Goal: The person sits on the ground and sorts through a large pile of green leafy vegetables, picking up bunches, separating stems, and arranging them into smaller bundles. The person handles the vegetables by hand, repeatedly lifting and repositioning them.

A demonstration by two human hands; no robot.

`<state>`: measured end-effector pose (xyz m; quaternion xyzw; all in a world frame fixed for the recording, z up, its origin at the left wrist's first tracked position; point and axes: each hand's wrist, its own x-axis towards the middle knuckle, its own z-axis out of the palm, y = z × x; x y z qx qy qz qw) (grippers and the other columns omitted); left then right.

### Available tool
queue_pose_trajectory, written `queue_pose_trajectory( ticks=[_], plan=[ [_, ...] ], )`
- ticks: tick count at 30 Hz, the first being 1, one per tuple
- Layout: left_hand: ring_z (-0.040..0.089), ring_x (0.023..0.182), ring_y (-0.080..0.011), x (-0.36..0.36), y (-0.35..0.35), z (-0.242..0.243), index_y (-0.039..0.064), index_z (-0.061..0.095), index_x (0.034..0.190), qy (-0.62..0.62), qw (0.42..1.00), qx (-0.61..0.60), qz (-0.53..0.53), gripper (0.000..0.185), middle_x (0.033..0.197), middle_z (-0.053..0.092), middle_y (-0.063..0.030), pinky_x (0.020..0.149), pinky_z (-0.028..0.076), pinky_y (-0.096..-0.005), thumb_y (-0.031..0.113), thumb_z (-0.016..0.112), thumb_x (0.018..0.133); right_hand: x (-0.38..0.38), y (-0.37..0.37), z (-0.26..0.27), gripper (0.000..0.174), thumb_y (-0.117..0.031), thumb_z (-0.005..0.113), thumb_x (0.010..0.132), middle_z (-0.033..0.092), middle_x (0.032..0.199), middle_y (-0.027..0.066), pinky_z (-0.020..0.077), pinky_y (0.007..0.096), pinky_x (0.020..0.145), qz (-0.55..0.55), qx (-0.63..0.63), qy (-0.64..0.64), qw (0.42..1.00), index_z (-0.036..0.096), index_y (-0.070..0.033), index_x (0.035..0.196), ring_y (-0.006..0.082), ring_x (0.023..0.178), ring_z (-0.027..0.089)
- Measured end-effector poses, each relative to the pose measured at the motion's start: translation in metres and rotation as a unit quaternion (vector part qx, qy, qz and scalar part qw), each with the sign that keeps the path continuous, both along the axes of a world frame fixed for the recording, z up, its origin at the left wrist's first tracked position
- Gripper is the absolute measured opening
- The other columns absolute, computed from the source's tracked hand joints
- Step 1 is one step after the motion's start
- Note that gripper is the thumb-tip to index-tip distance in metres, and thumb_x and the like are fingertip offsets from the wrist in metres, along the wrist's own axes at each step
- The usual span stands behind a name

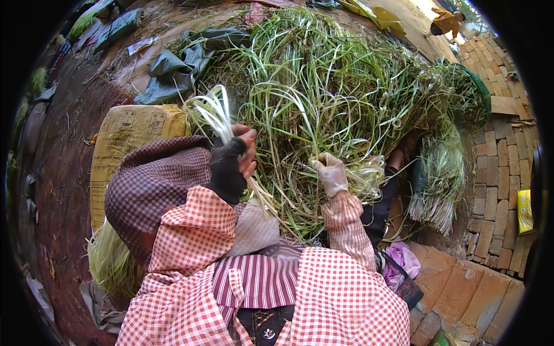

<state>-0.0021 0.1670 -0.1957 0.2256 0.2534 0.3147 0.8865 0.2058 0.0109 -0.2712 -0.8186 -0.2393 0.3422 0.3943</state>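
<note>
My left hand (236, 160), in a black fingerless glove, is closed around a bundle of pale, leafy stalks (214, 112). Whitish strands loop above the fist, and thin stalk ends hang below it. To its right, my right hand (330, 173), in a thin translucent glove, pinches slender green stalks between thumb and fingers. Beneath and beyond both hands spreads a large heap of tangled long green leaves (346, 82). A small pile of pale leaves (368, 175) lies just right of my right hand.
A printed yellow sack (138, 119) and a pale-green bundle (114, 259) are at the left, beside dark checked cloth (160, 173). Another bundle (439, 181) lies right, near brick paving (497, 160). Blue-grey sheeting (173, 71) borders the heap. A person (448, 21) is far off, upper right.
</note>
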Motion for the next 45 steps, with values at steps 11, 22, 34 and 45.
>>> queue_pose_trajectory(
  ticks=[11, 22, 34, 45],
  plan=[
    [0.045, 0.044, -0.0086, 0.017, -0.021, 0.003, 0.001, 0.046, 0.112, 0.067, 0.986, 0.142, -0.055, 0.047, 0.085, 0.064, -0.0117, 0.039, 0.035, -0.0201, 0.004, 0.066, 0.069, -0.075, 0.005, 0.082, 0.008, -0.001, 0.063, 0.082, 0.061, 0.080, 0.0036, 0.0457, 0.0239, 0.066, 0.137, 0.203, 0.031, 0.969, 0.067, -0.003, 0.089, 0.0104, 0.073, 0.057],
    [0.042, 0.041, -0.0078, 0.010, -0.022, 0.009, -0.001, 0.053, 0.102, 0.103, 0.973, 0.194, -0.065, 0.035, 0.070, 0.058, -0.0047, 0.037, 0.031, -0.0202, 0.006, 0.065, 0.069, -0.087, 0.014, 0.083, 0.006, -0.002, 0.060, 0.086, 0.061, 0.084, -0.0003, 0.0446, 0.0188, 0.068, 0.050, 0.281, 0.179, 0.941, 0.061, -0.001, 0.093, 0.0039, 0.075, 0.053],
    [0.060, 0.082, -0.0141, 0.010, -0.032, -0.002, 0.001, 0.053, 0.113, 0.155, 0.953, 0.259, 0.011, 0.053, 0.091, 0.059, -0.0041, 0.072, 0.052, -0.0274, -0.003, 0.071, 0.063, -0.104, 0.023, 0.088, 0.010, -0.008, 0.065, 0.084, 0.054, 0.068, 0.0031, 0.0385, 0.0242, 0.052, 0.057, 0.218, 0.066, 0.972, 0.061, 0.000, 0.078, 0.0093, 0.058, 0.047],
    [0.045, 0.041, -0.0110, 0.014, -0.025, -0.014, -0.001, 0.052, 0.100, 0.092, 0.982, 0.163, 0.041, 0.038, 0.068, 0.056, -0.0064, 0.037, 0.037, -0.0210, 0.005, 0.063, 0.064, -0.103, -0.020, 0.081, 0.015, -0.016, 0.065, 0.083, 0.058, 0.064, 0.0026, 0.0386, 0.0222, 0.046, 0.124, 0.115, 0.296, 0.940, 0.062, -0.001, 0.081, 0.0080, 0.049, 0.048]
  ],
)
